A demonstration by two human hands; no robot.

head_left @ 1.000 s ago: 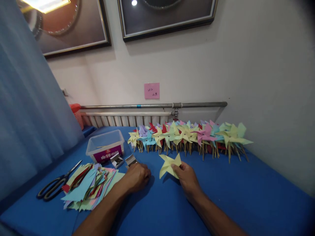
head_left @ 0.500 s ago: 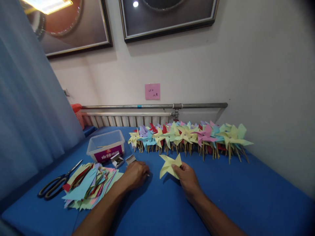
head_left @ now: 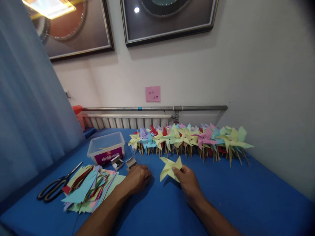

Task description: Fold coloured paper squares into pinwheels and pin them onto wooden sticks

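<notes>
Pinwheel (head_left: pixel 169 167) of yellow paper stands nearly upright above the blue worktop (head_left: pixel 221 193), its blades pointing outward all round, no long axis. Right hand (head_left: pixel 187 181) pinches its near-right blade with the fingers. Left hand (head_left: pixel 136 178) rests curled on the worktop just left; whether it holds anything, I cannot tell.

Pale yellow folded pinwheel (head_left: pixel 169 167) in right hand (head_left: pixel 188 182). Table cloth (head_left: pixel 246 196) was solid blue. Row of pinwheels (head_left: pixel 189 137) along far edge: yellow, pink, lt blue, purple, red, green. Paper stack (head_left: pixel 91 188) at left edge mixed pastels w/ red. Scissors (head_left: pixel 55 186) black-handled. Clear tub (head_left: pixel 106 150) had purple label.
</notes>
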